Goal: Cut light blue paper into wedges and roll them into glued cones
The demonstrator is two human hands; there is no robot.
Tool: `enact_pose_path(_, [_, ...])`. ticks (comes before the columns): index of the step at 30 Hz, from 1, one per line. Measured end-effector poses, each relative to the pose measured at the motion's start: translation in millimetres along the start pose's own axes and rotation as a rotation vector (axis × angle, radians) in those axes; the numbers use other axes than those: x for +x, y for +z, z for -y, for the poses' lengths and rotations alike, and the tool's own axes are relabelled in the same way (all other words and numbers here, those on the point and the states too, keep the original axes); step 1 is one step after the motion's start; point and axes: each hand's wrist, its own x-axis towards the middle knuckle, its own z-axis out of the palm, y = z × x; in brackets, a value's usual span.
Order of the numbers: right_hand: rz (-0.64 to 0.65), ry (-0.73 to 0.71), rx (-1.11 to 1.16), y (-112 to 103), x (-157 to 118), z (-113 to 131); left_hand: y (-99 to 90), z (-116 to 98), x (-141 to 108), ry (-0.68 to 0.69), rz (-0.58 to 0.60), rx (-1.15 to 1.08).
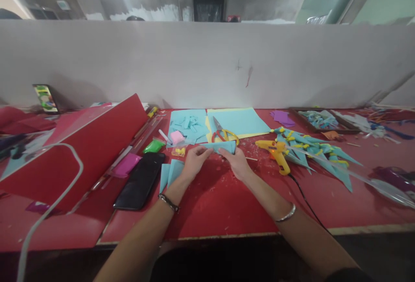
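Note:
A rolled or folded piece of light-blue paper (228, 146) is held between both hands above the red tabletop. My left hand (195, 161) pinches its left end, fingers closed. My right hand (238, 163) grips it from the right with the thumb on top. Just behind lie scissors (226, 136) with red and yellow handles. Folded blue paper pieces (171, 173) rest beside my left wrist. To the right is a yellow hot glue gun (275, 154), near several blue paper cones with yellow tips (304, 145).
Blue sheets (243, 120) and cut scraps (188, 123) lie at the back, before a white partition (194, 61). On the left are a black phone (141, 182), a green packet (154, 145), and a tilted red board (81, 161). A tray of scraps (320, 120) stands back right; a black cord (306, 197) trails forward.

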Motion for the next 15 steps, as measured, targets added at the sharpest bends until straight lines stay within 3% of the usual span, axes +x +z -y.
enact_pose_path(15, [0.100, -0.097, -0.103, -7.4, 4.3, 2.1, -2.1, 1.8, 1.7, 0.093, -0.025, 0.018])
